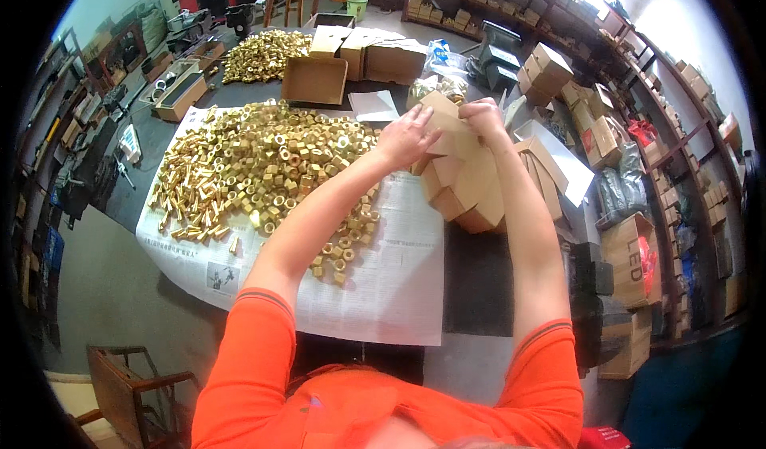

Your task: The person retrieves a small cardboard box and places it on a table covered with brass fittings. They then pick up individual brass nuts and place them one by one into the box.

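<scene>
Both my arms reach over the table to a brown cardboard box (447, 107) with raised flaps. My left hand (405, 136) holds its left side, thumb and fingers set apart on the board. On the right, my right hand (483, 118) is closed on the box's edge with bent fingers. More folded cardboard boxes (471, 185) lie just under and in front of it. To the left, a broad heap of brass nuts (279, 158) spreads over newspaper (391, 289), with slim brass pins (191, 201) along its left side.
Behind the heap stand an open cardboard tray (314, 81), closed boxes (391, 60) and another pile of brass parts (263, 55). Stacked cartons (545, 72) and loaded shelving (678, 154) line the right. A wooden chair (132, 393) stands at the lower left.
</scene>
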The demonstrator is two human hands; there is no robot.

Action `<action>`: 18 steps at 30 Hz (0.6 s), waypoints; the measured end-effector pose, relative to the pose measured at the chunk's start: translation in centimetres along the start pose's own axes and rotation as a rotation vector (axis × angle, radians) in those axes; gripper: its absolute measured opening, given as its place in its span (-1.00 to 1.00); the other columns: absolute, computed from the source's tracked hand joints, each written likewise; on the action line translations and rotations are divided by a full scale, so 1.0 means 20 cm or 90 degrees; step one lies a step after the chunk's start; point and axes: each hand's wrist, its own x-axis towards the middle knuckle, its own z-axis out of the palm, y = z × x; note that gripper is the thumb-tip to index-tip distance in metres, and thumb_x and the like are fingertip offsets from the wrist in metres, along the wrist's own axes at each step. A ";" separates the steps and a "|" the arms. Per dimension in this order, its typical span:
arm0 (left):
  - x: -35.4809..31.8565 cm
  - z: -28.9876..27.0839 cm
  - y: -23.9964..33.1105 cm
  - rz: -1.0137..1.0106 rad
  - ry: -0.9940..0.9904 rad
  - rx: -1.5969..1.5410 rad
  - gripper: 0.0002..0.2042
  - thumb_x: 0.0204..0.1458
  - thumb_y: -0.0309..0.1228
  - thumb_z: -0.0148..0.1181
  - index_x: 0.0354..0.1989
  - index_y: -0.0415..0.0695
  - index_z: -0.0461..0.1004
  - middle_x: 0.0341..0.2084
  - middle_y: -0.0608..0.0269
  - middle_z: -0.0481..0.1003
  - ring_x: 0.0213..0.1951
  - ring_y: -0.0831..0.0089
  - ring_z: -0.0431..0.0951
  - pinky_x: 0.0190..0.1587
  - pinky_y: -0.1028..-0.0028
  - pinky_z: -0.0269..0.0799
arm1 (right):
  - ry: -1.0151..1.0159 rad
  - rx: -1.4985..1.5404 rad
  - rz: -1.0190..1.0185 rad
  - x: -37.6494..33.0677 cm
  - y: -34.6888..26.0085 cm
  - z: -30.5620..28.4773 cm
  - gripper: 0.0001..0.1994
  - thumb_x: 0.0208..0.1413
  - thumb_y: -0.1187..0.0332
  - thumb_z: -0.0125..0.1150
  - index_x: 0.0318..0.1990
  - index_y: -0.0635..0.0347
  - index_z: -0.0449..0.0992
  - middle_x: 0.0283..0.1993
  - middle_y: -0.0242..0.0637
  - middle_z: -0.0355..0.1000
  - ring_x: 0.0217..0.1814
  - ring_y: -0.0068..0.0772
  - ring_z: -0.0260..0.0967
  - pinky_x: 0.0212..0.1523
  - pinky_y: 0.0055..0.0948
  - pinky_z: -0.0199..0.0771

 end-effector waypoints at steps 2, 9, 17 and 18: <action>0.04 0.05 -0.03 -0.035 -0.031 0.013 -0.40 0.07 0.05 -0.11 0.14 -0.18 0.23 0.18 -0.14 0.11 0.05 -0.04 0.33 0.07 0.23 0.27 | -0.137 0.186 0.078 0.05 -0.01 0.00 -0.89 -0.25 0.54 0.04 -0.63 0.30 0.51 -0.63 -0.30 0.38 -0.61 -0.52 0.28 -0.55 -0.54 0.26; 0.00 0.20 0.03 0.007 0.018 0.076 -0.45 0.09 -0.05 -0.10 0.12 -0.23 0.26 0.17 -0.29 0.06 -0.01 -0.14 0.36 -0.01 0.20 0.35 | 0.018 0.352 0.310 0.07 0.13 0.09 -0.83 -0.28 0.35 0.15 -0.64 0.30 0.51 -0.66 -0.32 0.36 -0.58 -0.54 0.27 -0.53 -0.46 0.25; 0.03 0.18 0.08 0.036 -0.044 0.092 -0.47 0.08 -0.06 -0.07 0.10 -0.21 0.28 0.17 -0.29 0.06 -0.12 -0.07 0.45 -0.11 0.20 0.41 | 0.436 0.359 -0.203 0.11 0.13 -0.22 -0.86 -0.18 0.50 0.01 -0.55 0.30 0.52 -0.52 -0.29 0.41 -0.46 -0.57 0.30 -0.41 -0.55 0.29; 0.02 0.15 0.05 0.015 -0.062 0.105 -0.48 0.08 -0.06 -0.07 0.10 -0.21 0.28 0.17 -0.27 0.07 -0.11 -0.07 0.44 -0.10 0.21 0.42 | 0.452 0.433 -0.176 0.10 -0.08 -0.27 -0.85 -0.17 0.54 -0.04 -0.54 0.33 0.51 -0.48 -0.29 0.42 -0.41 -0.58 0.31 -0.36 -0.57 0.30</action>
